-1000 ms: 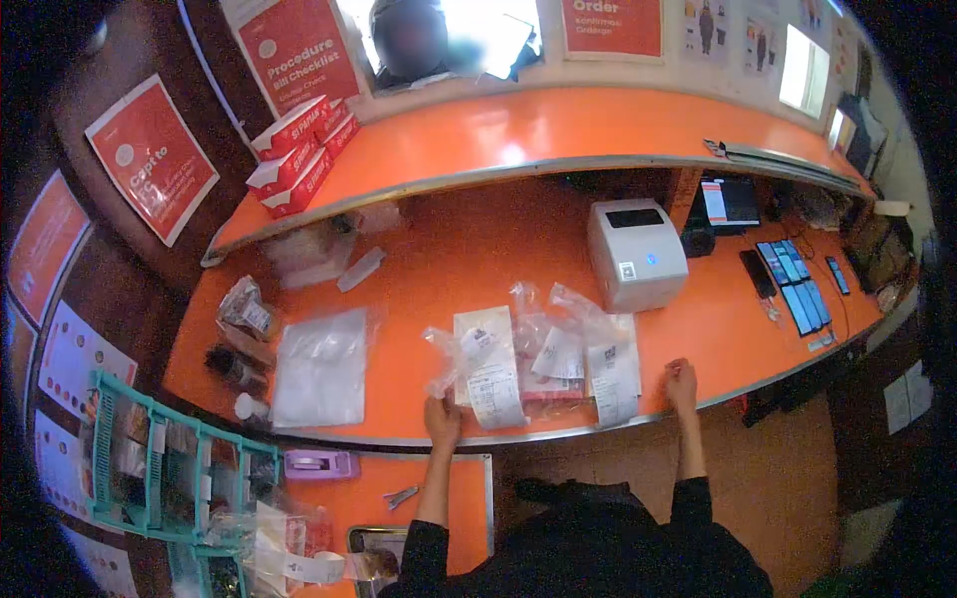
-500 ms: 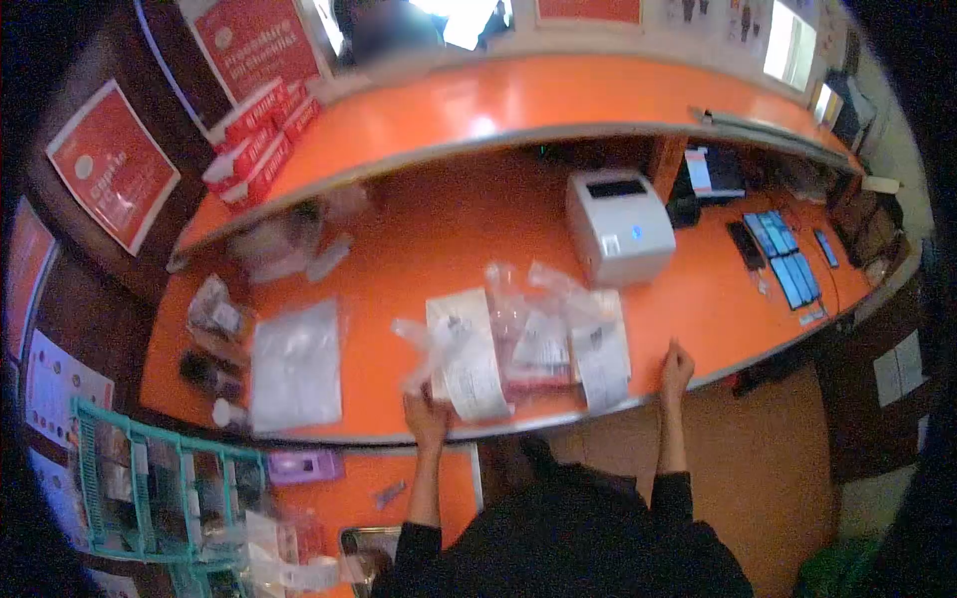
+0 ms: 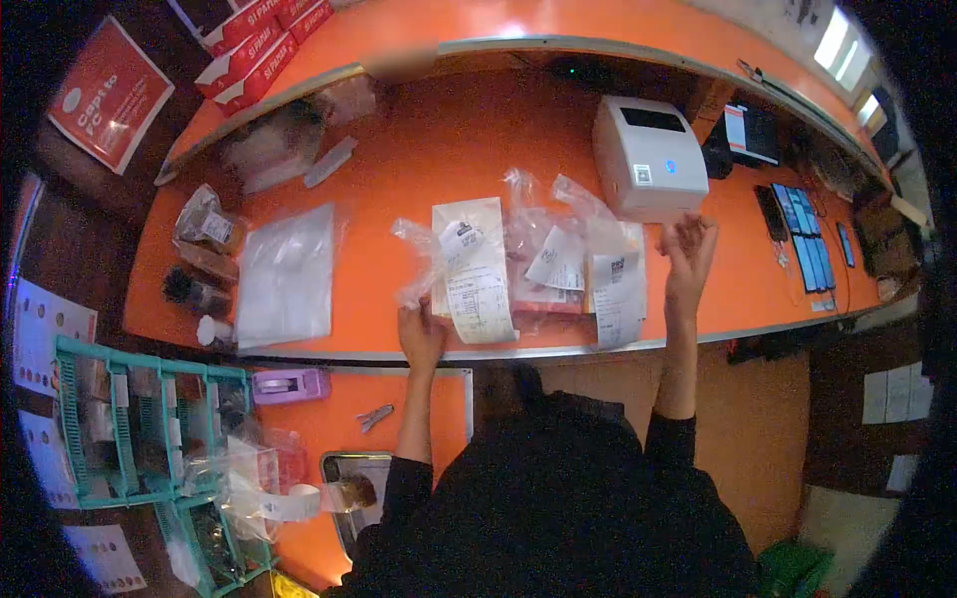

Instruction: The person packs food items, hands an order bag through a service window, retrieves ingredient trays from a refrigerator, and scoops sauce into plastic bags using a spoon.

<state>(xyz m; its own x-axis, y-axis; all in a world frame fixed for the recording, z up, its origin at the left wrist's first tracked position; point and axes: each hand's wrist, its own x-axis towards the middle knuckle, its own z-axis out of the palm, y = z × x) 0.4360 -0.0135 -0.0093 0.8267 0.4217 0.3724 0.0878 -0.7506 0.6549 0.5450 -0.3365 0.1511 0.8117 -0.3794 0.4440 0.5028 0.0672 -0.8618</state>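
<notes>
Clear plastic bags stand in a row on the orange counter, with printed paper receipts on them. My left hand [image 3: 422, 334] is at the lower left corner of the leftmost plastic bag [image 3: 421, 261], its fingers closed on the bag's edge. A long receipt [image 3: 477, 289] hangs down the front of that bag. In the middle is another bag with a handwritten slip [image 3: 556, 259], something red low inside it. The right-hand bag carries a receipt [image 3: 618, 299] too. Raised in front of the white label printer [image 3: 653, 164], my right hand [image 3: 690, 259] is empty, fingers apart and slightly bent.
Flat clear plastic bags [image 3: 287, 279] lie to the left. Several phones [image 3: 805, 234] rest on the right. A teal rack [image 3: 120, 429], a purple tape dispenser [image 3: 291, 386] and a metal tray [image 3: 344, 478] are lower left. Red boxes [image 3: 249, 65] sit on the upper shelf.
My view has tilted downward. My right hand has risen from the counter's front edge toward the printer, and its fingers have opened. My left hand stays by the leftmost bag.
</notes>
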